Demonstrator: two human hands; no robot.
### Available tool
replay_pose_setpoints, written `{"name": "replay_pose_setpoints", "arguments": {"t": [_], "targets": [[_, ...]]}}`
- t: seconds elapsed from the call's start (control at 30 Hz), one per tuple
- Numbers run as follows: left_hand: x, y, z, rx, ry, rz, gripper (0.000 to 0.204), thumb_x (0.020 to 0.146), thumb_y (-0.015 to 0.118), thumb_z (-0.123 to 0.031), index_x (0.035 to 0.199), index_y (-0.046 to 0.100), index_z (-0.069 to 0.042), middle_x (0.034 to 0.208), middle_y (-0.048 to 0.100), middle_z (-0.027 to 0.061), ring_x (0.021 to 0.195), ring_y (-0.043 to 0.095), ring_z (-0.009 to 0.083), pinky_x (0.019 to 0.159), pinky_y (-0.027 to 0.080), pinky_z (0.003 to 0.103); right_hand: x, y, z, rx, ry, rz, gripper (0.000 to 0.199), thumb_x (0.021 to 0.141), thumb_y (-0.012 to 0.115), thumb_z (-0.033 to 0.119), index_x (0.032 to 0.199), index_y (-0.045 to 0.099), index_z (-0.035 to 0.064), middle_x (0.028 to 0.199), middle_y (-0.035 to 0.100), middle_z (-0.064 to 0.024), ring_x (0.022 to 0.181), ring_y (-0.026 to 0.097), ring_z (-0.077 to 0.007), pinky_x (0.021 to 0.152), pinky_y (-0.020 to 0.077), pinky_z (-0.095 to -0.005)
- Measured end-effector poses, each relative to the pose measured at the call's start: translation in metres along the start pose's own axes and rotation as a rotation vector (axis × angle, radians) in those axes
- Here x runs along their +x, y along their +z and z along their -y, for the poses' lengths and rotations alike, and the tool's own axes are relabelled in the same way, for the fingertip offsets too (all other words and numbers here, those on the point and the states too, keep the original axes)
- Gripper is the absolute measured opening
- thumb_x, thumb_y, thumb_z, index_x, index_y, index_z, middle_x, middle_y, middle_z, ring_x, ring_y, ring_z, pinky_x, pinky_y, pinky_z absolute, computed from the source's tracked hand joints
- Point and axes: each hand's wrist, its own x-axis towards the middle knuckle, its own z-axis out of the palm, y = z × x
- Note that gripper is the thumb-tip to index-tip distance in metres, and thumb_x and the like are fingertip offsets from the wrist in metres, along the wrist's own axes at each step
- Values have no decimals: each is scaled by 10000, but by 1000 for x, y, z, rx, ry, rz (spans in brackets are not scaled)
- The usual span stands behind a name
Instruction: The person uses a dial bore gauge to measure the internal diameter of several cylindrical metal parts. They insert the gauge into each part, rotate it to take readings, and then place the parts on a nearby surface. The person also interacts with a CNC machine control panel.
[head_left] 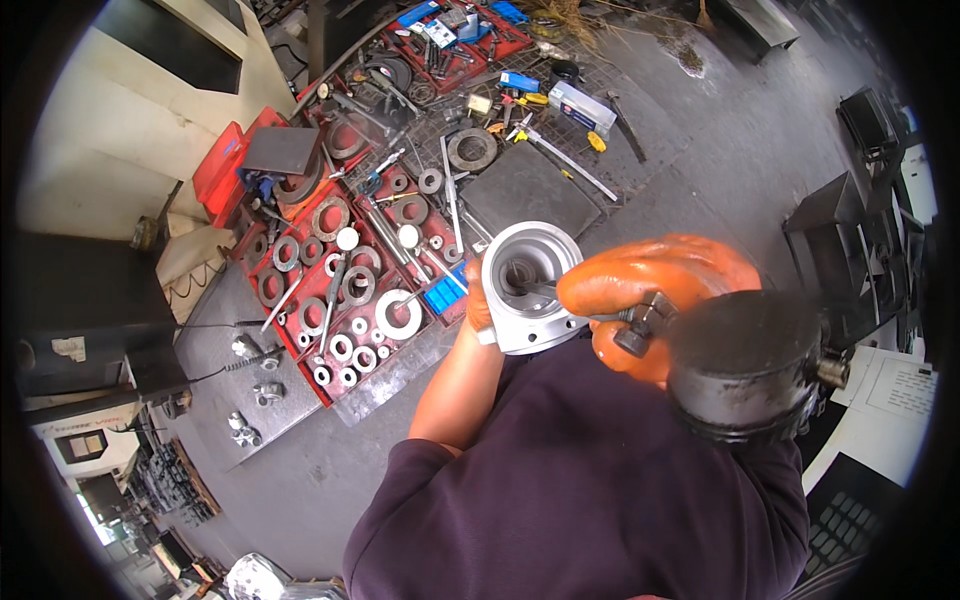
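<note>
A silver machined metal housing [532, 335] with a wide stepped bore and a flange with holes stands tilted in front of my chest. My left hand [476, 292], in an orange glove, grips its left side; most of its fingers are hidden behind the part. My right hand [660, 275], in an orange glove, is closed around a dial bore gauge [745, 350]. The gauge's large dark round head is close to the camera, with a clamp screw beside the glove. Its thin rod reaches into the housing's bore, where the tip is hard to make out.
Red trays [345, 395] of metal rings and gauges lie to the left on the workbench. Beyond the housing are a dark flat plate [530, 195], a caliper [570, 160] and a clear plastic box [582, 110]. Several metal fittings [267, 393] lie at the bench's lower left.
</note>
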Motion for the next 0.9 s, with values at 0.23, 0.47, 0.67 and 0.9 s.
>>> {"name": "replay_pose_setpoints", "arguments": {"t": [0.23,0.47,0.67,0.9], "targets": [[9,12,-11,292,68,114,1041,778,654,-803,1338,537,67,1194,686,192,1092,688,285,965,571,446,0,10,-3,61,38,-54,234,695,760,94,925,747,135,890,750,-53,826,732,-287,771,594,-408],[4,7,-3,153,14,99,1073,780,618,-827,1389,497,48,1300,630,209,1171,649,309,1033,534,451,1,9,-20,-2,-191,17,344,812,697,92,1152,657,120,1128,681,-90,1032,672,-267,888,543,-388],[8,16,22,-42,-51,-109,935,898,526,-748,1542,351,-93,1494,492,164,1336,531,347,1109,473,507,30,8,-26,237,-139,-186,236,892,721,131,1124,726,86,938,720,-90,804,698,-235,691,558,-340],[15,30,32,-130,69,191,662,1028,365,-605,1489,417,-132,1385,581,163,1096,660,330,861,593,531,31,15,-65,125,-84,-115,240,848,699,139,1081,698,82,812,621,-82,723,650,-236,612,521,-352]]}}
